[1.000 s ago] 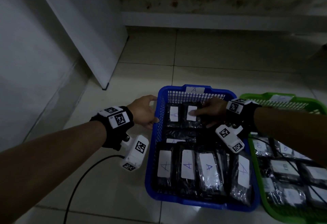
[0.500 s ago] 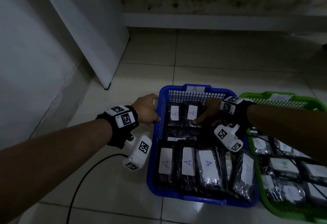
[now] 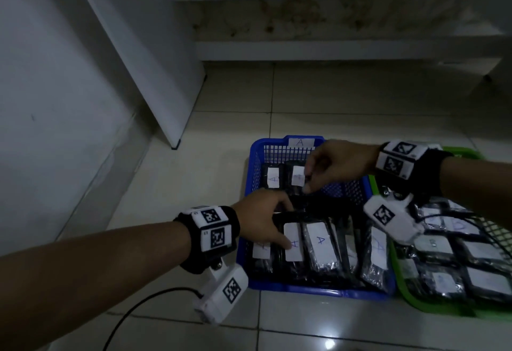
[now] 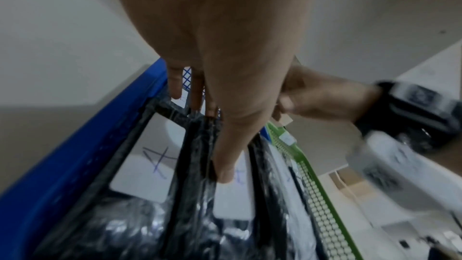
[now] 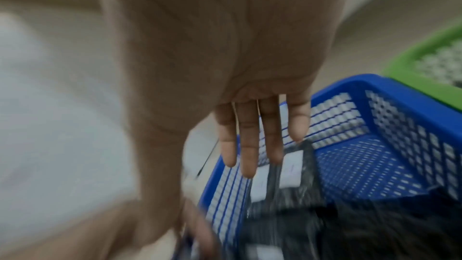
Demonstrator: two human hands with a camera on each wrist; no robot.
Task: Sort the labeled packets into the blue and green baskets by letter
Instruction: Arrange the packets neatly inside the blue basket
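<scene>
Judged nearly done: A packets (image 3: 320, 240) were filed in blue basket (image 3: 318, 291), others in green basket (image 3: 421, 303). One front-row packet (image 3: 293, 251) was pinched by left hand (image 3: 260, 217); right hand (image 3: 338, 165) was held slack, empty.

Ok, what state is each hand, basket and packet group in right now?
blue basket: tagged A, holds A packets, far right corner bare.
green basket: holds labelled packets, letters unclear.
left hand: inside the blue basket, thumb on the label of a near-row packet, fingers at its far end; grip unclear.
right hand: open, empty, above the blue basket's far row.
</scene>
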